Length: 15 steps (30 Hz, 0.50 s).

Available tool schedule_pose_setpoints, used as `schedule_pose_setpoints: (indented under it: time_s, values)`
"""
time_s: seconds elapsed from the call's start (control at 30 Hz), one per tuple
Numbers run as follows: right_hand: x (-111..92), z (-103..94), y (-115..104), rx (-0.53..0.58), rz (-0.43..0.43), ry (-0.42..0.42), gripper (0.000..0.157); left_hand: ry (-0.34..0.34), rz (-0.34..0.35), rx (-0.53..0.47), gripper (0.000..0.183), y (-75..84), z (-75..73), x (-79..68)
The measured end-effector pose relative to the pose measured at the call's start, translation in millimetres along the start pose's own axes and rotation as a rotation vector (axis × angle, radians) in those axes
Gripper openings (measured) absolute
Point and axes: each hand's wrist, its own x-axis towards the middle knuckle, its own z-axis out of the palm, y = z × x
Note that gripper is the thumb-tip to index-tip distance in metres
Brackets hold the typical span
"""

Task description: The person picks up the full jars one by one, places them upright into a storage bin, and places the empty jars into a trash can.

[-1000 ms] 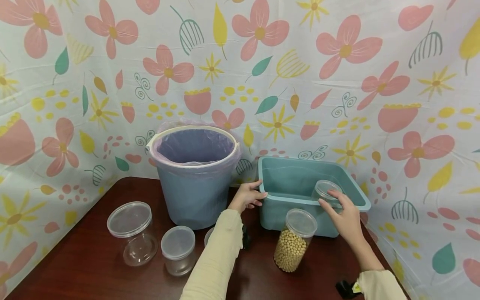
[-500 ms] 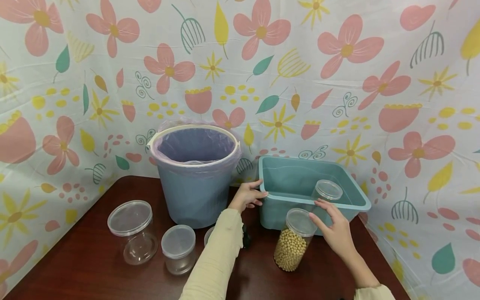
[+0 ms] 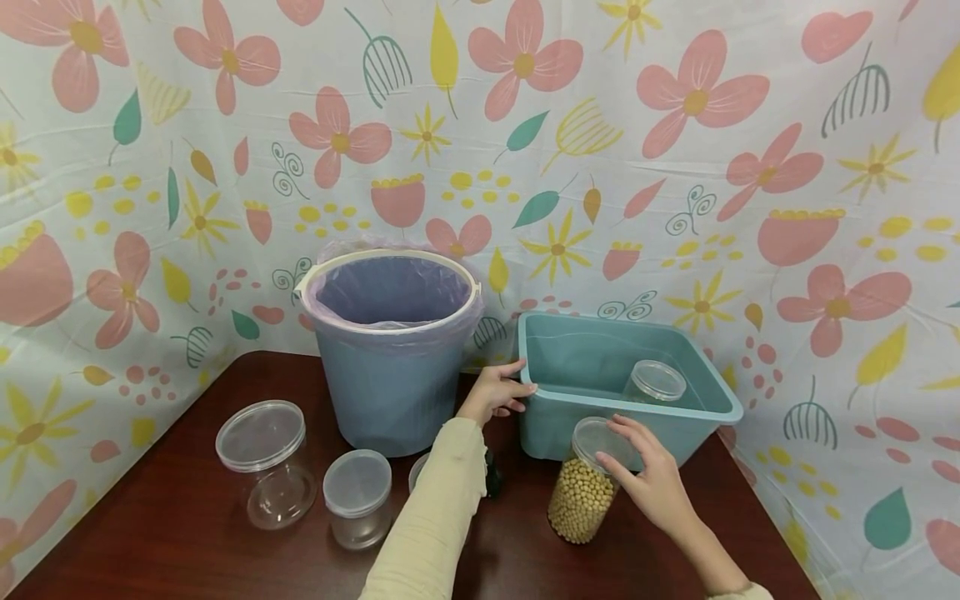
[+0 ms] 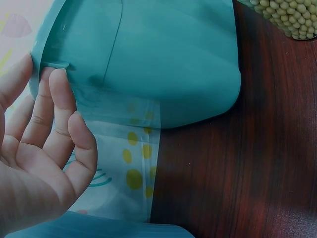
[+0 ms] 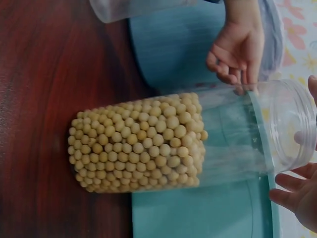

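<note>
My left hand (image 3: pixel 495 394) pinches the near left rim of the teal plastic basin (image 3: pixel 600 433); in the left wrist view its fingers (image 4: pixel 62 91) lie against the rim. The clear screw-top jar (image 5: pixel 233 134), partly filled with round beige beans (image 5: pixel 138 144), stands on the table before the basin. My right hand (image 3: pixel 648 471) is at the right of that jar's lid (image 3: pixel 602 444), thumb and fingers spread around it; firm contact cannot be made out. A smaller clear lidded jar (image 3: pixel 657 382) is inside the basin, at its right.
A blue bucket (image 3: pixel 390 392) with a purple liner stands left of the basin. Two clear lidded jars (image 3: pixel 262 437) (image 3: pixel 357 500) sit at the left, and another jar (image 3: pixel 417 471) is mostly hidden by the left sleeve. A flowered cloth (image 3: pixel 480 167) hangs behind the dark wooden table (image 3: pixel 172 517).
My right hand has left the small jar in the basin and moved left and down to the lid of the bean jar. The left hand stays on the rim.
</note>
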Motion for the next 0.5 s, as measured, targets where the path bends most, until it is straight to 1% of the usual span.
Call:
schedule_pose_setpoints:
  time_s: [0.2,0.33,0.5]
  values:
    - [-2.3,2.0,-1.4,0.007,-0.026,-0.024,0.046,0.008,-0.004,0.003,0.057,-0.5,0.3,1.9]
    - [-2.0,2.2,-2.9,-0.005,-0.022,-0.029,0.052,0.011,-0.007,-0.001,0.058,-0.6,0.2,2.1]
    - [-1.9,3.7,-0.9,-0.005,-0.006,-0.003,0.055,0.007,-0.004,-0.017,0.058,-0.2,-0.1,0.2]
